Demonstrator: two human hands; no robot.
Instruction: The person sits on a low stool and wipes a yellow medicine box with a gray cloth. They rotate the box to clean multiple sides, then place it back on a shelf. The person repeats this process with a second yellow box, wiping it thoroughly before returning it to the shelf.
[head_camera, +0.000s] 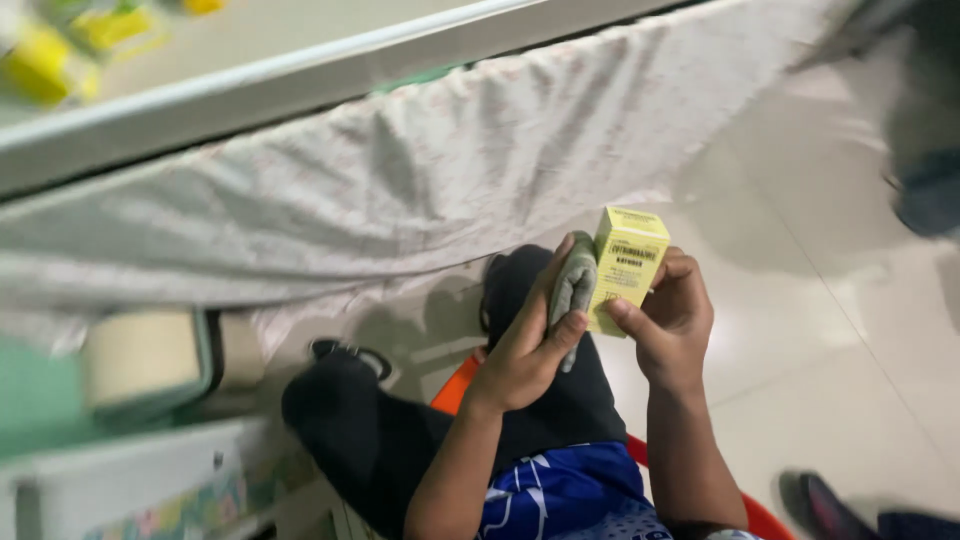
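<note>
My right hand (672, 320) holds a small yellow box (628, 262) upright by its lower right side, thumb on the front face. My left hand (524, 350) presses a grey cloth (572, 285) against the box's left side. Both hands hover over my lap, above black trousers (400, 440) and a blue shirt (565, 490). I sit on an orange stool (452, 392).
A wrinkled white cloth (420, 170) hangs from a table edge (250, 85) at the top. Yellow packages (45, 65) lie blurred on the table. A white container (140, 355) sits at left. Another person's dark shoe (815, 505) stands on the tiled floor (830, 350) at lower right.
</note>
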